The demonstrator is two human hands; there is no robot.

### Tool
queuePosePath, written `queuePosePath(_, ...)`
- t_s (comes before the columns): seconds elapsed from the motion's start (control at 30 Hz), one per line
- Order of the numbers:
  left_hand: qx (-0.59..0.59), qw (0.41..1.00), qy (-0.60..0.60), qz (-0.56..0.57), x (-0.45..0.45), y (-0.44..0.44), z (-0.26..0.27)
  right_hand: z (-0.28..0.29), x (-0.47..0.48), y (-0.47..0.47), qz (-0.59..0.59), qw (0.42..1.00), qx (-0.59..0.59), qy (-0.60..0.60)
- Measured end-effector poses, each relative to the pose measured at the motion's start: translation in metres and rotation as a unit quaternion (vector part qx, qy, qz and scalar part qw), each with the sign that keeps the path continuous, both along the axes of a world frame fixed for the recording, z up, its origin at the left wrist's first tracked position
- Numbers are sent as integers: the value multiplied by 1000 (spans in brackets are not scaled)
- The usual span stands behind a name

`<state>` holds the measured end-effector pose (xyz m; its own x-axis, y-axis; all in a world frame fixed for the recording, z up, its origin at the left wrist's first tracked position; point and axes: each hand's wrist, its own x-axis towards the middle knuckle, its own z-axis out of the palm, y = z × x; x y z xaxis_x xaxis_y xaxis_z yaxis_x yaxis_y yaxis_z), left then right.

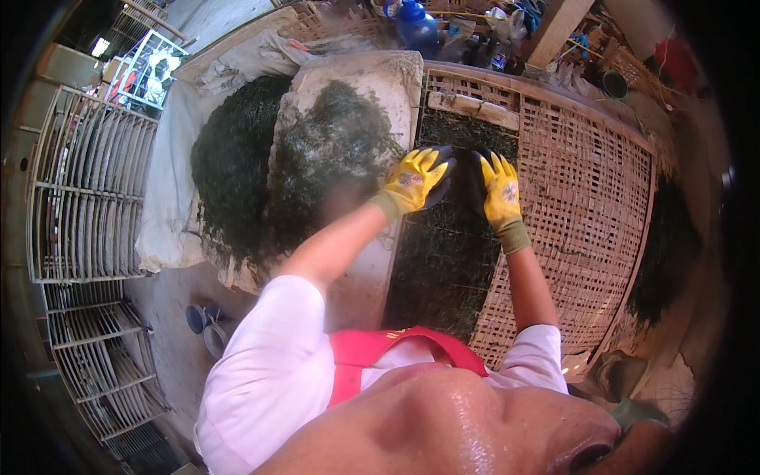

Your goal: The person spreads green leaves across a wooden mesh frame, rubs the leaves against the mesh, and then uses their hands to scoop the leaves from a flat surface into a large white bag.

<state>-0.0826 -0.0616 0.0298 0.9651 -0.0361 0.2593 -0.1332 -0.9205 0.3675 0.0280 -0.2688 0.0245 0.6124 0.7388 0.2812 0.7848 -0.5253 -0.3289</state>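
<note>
My left hand (414, 179), in a yellow work glove with a dark palm side, is over the left edge of a long strip of dark green leafy material (442, 255). My right hand (502, 189), gloved alike, is over the strip's right side, near the woven mat. Both hands have their fingers apart and face each other across the strip. No held thing is visible in either, though the palms are mostly hidden. The strip lies in sections on a woven bamboo rack (585, 208). A pale bar (473, 110) lies across the strip's far end.
Left of the strip, a heap of wet dark green material (338, 142) lies on a pale slab (409, 77), beside a darker heap (237, 160). Slatted racks (95, 190) stand at far left. A blue jug (417, 27), a wooden post (558, 32) and buckets (205, 320) are around.
</note>
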Motion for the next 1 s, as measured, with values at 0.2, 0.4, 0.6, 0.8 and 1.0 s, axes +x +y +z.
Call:
queuePosePath(0.2,113,992,-54,-16,5,1,-4,-24,-16,-6,-103,982,-156,-12)
queuePosePath(0.4,77,994,-72,0,7,5,-9,-50,-29,-1,-202,941,-271,0)
queuePosePath(0.6,145,987,71,-15,-9,-2,22,-61,-23,-5,-202,931,-303,-30)
queuePosePath(0.8,137,990,37,-15,-51,0,15,-73,-5,-14,-122,976,-157,-92)
queuePosePath(1.0,-25,991,-48,120,-270,148,33,0,-33,20,-104,994,-2,33)
